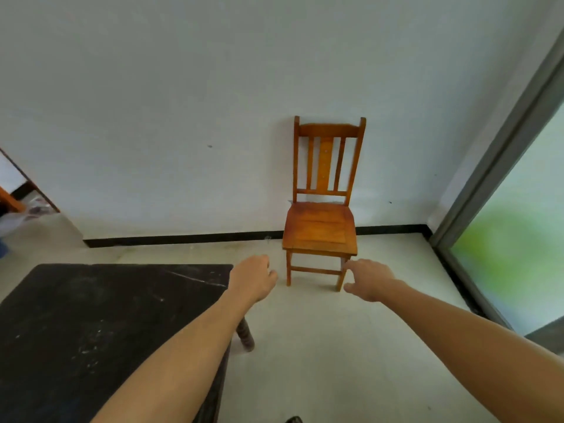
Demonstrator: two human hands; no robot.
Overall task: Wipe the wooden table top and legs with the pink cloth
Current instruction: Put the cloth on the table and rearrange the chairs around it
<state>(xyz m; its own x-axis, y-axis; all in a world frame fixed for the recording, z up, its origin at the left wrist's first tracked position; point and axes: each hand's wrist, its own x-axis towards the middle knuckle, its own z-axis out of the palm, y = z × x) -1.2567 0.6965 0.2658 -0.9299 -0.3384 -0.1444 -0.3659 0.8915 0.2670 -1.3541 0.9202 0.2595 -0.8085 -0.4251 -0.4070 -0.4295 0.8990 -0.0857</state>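
My 2 bare arms reach toward a wooden chair (320, 230) set against the white wall (183, 102). My left hand (253, 279) curls loosely, gripping nothing; my right hand (370, 279) spreads empty. The dark, dusty table top (91, 331) sits at lower left, 1 turned leg (245, 334) standing on pale floor (351, 361).

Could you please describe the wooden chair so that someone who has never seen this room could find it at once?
Look at the large white wall straight ahead, with a black baseboard along its foot. The chair stands backed against that wall, right of the dark table. It is the only orange-brown piece, with a slatted back and bare seat.
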